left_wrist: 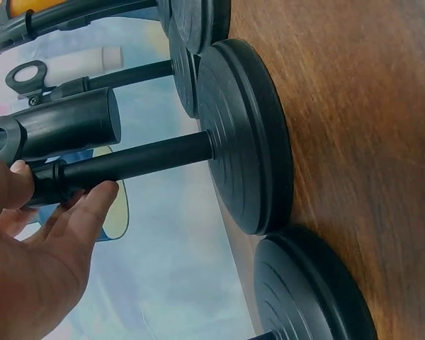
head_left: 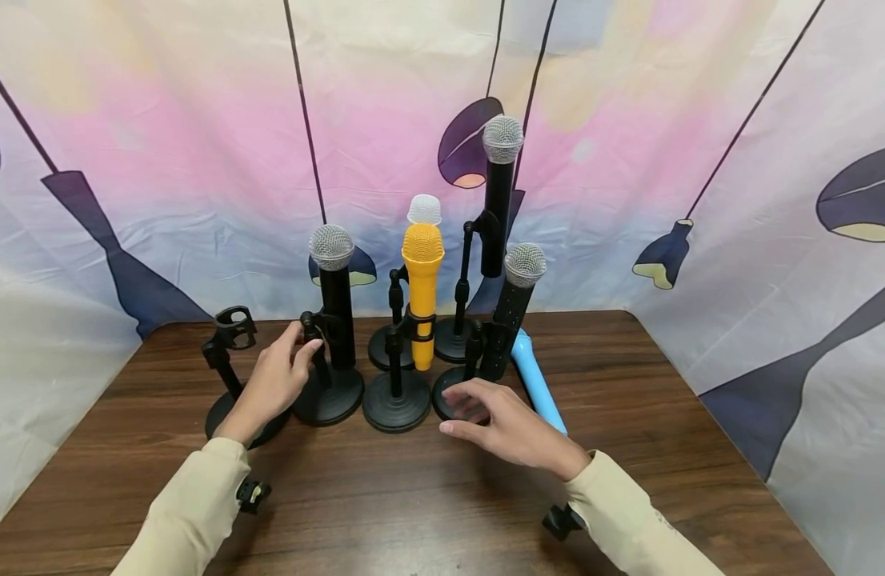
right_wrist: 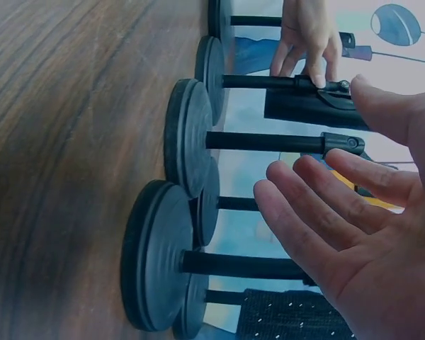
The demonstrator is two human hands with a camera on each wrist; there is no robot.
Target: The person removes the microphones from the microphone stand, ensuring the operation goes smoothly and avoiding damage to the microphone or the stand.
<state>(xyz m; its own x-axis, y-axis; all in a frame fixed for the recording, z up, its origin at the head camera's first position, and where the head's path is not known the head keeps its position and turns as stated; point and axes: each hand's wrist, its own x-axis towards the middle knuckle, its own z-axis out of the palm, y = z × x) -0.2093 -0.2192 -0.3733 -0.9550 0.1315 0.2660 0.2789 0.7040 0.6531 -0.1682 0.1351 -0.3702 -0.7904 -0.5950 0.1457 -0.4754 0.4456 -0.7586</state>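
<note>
My left hand (head_left: 270, 388) pinches the upper post of a black microphone stand (head_left: 329, 404) between thumb and fingers. The stand's clip carries a black microphone (head_left: 337, 308) with a silver mesh head, standing upright. In the left wrist view, the fingertips touch the collar on the post (left_wrist: 138, 157). My right hand (head_left: 510, 422) hovers with loosely bent, spread fingers, holding nothing. Close behind it is another stand, bearing a speckled black microphone (head_left: 510, 320) that leans right. Between the hands, a yellow microphone (head_left: 422, 280) sits in its stand (head_left: 397, 404).
A stand with a bare clip (head_left: 235, 328) is at the far left. Behind the front row are a white microphone (head_left: 424, 210) and a taller black microphone (head_left: 497, 204) on stands. At the right, a light blue microphone (head_left: 538, 380) lies on the wooden table (head_left: 385, 512).
</note>
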